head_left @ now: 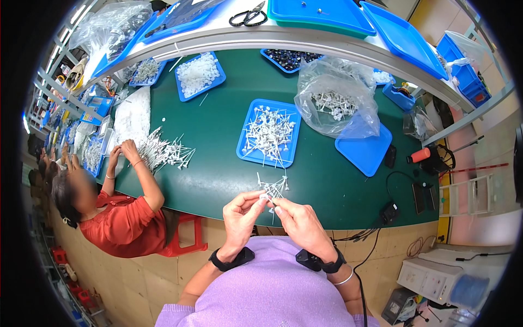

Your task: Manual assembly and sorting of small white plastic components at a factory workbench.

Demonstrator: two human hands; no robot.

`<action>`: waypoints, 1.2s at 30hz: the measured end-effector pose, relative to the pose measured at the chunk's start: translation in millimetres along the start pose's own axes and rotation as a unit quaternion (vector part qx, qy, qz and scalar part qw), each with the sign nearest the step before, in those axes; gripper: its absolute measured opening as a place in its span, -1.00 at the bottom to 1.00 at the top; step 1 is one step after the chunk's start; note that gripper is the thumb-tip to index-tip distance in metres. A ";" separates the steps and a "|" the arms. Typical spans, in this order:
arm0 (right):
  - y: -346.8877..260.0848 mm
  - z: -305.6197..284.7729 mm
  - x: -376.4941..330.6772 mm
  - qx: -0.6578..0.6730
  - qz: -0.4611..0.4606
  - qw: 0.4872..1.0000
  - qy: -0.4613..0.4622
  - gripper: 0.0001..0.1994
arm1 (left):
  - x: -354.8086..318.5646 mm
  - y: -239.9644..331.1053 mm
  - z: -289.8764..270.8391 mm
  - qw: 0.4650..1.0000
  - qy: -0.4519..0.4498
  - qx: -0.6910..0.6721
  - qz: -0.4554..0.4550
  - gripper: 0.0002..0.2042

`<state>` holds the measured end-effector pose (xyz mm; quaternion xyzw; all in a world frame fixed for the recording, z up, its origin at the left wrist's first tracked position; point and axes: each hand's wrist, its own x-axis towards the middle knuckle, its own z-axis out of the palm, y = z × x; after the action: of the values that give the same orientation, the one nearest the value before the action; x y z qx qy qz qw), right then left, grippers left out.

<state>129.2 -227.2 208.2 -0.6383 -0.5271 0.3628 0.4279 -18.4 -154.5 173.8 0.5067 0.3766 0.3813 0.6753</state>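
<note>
My left hand [239, 217] and my right hand [301, 222] meet at the table's near edge, fingertips almost touching. A small white plastic piece [263, 197] is pinched between the thumb and finger of my left hand. The fingers of my right hand are closed beside it on something too small to make out. Just beyond my fingertips lies a loose bunch of white thin-stemmed parts [277, 185] with small heads. Farther off, a blue tray [243, 155] holds a heap of similar white stemmed parts [268, 131].
A clear plastic bag [314, 121] of stemmed parts overlaps a blue tray [366, 152] at right. At left, a co-worker in red [122, 226] handles parts near a white pile [166, 151]. Scissors [248, 15] lie on the shelf [234, 35] above the green table [212, 128].
</note>
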 end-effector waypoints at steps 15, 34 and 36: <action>23.6 -17.0 13.8 0.345 0.175 0.902 -0.194 -0.73 | 3.4 -4.7 -1.4 0.999 -0.018 -0.043 -0.009 -0.81; 23.8 -10.4 9.3 0.418 0.194 0.868 -0.182 -0.74 | 4.8 -6.3 -2.5 0.999 -0.024 -0.047 0.010 -0.82; 26.0 -9.2 9.3 0.457 0.207 0.844 -0.192 -0.73 | 5.3 -6.7 -2.7 0.999 -0.023 -0.040 0.009 -0.82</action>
<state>148.7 -221.7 187.3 -0.3826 -0.2289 0.7576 0.4766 -17.6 -150.0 166.1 0.4915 0.3409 0.3902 0.6999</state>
